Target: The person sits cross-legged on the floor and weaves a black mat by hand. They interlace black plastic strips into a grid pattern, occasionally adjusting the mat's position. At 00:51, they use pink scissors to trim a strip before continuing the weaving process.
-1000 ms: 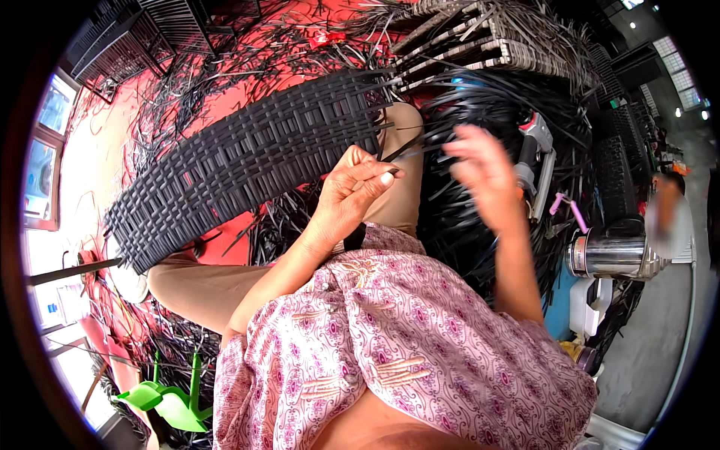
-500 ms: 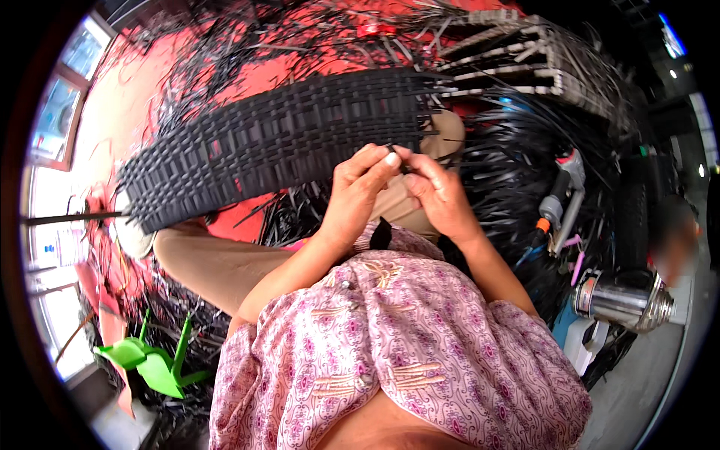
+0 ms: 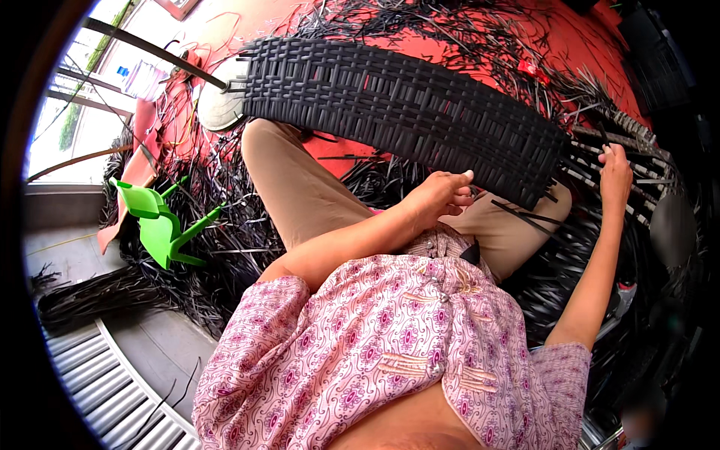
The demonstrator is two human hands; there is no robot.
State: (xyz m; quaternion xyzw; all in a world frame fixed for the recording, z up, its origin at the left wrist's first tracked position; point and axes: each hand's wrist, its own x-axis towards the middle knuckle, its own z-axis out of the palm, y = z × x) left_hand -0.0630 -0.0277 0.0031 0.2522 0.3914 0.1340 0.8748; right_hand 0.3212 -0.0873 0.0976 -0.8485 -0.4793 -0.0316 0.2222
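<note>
A long panel woven from black strips point(image 3: 405, 105) lies across my bent legs, with loose strip ends point(image 3: 517, 214) sticking out at its right end. My left hand point(image 3: 441, 196) is at the panel's near edge, fingers loosely curled, thumb apart, and nothing visible in it. Out to the right, beyond the panel's end, my raised right hand point(image 3: 616, 171) is closed in a pinch. A thin black strip point(image 3: 604, 133) shows at its fingertips; where the rest of it runs is hard to make out.
A round pale pad point(image 3: 223, 101) with a dark rod point(image 3: 154, 51) is by the panel's left end. Black strips lie heaped around my legs. A green plastic chair point(image 3: 157, 229) lies at left. A pale woven frame point(image 3: 645, 176) stands at far right, on the red floor's side.
My hands, earlier together over my lap, are now apart. The right has swung far out to the right. My view has turned, and the panel appears farther right.
</note>
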